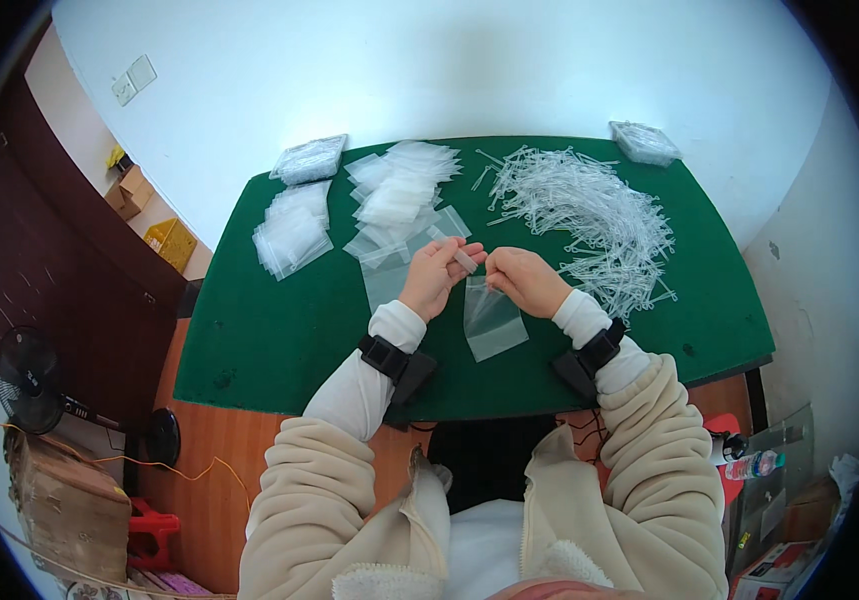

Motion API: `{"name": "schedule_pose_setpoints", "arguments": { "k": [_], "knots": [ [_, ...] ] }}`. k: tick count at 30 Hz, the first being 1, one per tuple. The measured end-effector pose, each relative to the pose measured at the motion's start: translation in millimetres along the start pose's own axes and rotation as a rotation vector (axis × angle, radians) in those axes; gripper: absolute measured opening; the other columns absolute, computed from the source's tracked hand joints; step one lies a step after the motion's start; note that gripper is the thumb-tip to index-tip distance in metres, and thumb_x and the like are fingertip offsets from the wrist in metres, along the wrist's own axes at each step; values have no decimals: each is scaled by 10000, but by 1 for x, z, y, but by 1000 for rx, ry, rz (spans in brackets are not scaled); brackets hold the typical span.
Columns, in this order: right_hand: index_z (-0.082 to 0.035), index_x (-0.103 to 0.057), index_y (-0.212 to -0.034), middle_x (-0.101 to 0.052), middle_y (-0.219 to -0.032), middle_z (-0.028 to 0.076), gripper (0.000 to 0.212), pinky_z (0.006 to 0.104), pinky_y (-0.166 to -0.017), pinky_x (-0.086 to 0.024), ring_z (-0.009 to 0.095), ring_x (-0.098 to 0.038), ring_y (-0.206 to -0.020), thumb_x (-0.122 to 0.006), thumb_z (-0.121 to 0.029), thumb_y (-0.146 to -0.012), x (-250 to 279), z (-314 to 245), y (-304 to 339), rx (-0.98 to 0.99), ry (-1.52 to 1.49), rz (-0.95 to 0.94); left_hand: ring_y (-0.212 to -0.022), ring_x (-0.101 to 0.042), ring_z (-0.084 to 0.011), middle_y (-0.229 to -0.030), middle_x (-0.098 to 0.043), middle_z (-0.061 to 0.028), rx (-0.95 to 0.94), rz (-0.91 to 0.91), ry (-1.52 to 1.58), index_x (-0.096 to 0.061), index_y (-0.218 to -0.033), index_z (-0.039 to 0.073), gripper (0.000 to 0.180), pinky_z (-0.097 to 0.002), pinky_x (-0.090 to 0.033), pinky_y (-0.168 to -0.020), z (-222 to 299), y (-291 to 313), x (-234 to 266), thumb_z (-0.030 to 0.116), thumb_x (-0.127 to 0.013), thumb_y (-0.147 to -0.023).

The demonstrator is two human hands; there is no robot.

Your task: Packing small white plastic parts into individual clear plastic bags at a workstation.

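Observation:
Close together over the middle of the green table (369,385), both my hands are at work. My left hand (429,282) is turned partly palm up, with a small translucent strip (464,261) held at its fingers; its exact kind is too small to make out. My right hand (526,281) is closed in a pinch on the top of a clear plastic bag (495,328), which hangs down toward me and looks flat. Beyond my left hand lies a spread of clear zip bags (399,195). To the right is a large heap of thin clear plastic sticks with looped ends (589,205).
At the far left are another stack of clear bags (294,230) and a filled clear packet (310,159). A second packet (645,143) sits at the far right corner. A black fan (29,380) and cardboard box (69,500) stand on the left; a bottle (754,464) lies at right.

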State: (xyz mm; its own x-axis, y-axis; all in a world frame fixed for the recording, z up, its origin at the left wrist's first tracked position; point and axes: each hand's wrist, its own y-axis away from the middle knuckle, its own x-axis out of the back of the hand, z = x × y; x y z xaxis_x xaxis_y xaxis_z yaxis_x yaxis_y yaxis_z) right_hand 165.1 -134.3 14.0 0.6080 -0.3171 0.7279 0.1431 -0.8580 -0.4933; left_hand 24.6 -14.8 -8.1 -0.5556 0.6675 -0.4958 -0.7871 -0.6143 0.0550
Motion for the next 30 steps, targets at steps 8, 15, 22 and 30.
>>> {"name": "schedule_pose_setpoints", "arguments": {
  "k": [8,15,22,30],
  "knots": [
    [-40,-486,-815,-527,-741,109,90,356,-621,-428,298,-532,-691,-558,-88,-789,-3,3,2,3,74,44,-901,-577,-175,-980,-588,-105,60,-87,-35,-507,-1023,-7,236,-296,-455,-807,-10,0,0,200,-443,-929],
    [-38,-498,-840,-523,-743,121,99,359,-613,-421,309,-523,-683,-566,-85,-786,-1,4,2,-8,40,143,-825,-593,-144,-890,-592,-52,65,-98,-115,-547,-963,33,200,-278,-478,-746,-10,-1,-2,214,-479,-913],
    [-40,-500,-813,-517,-732,109,76,361,-597,-415,304,-518,-668,-565,-68,-783,4,-2,2,79,53,198,-791,-596,-144,-849,-582,-32,260,-155,-161,-551,-960,66,189,-327,-514,-719,2,8,-10,230,-469,-914],
    [-44,-497,-791,-517,-726,103,91,358,-618,-424,296,-522,-692,-572,-93,-780,-4,-3,1,110,-93,111,-840,-612,-187,-952,-605,-98,96,-68,-48,-511,-1013,36,207,-326,-522,-722,-5,2,3,213,-452,-925]
  ]
}}
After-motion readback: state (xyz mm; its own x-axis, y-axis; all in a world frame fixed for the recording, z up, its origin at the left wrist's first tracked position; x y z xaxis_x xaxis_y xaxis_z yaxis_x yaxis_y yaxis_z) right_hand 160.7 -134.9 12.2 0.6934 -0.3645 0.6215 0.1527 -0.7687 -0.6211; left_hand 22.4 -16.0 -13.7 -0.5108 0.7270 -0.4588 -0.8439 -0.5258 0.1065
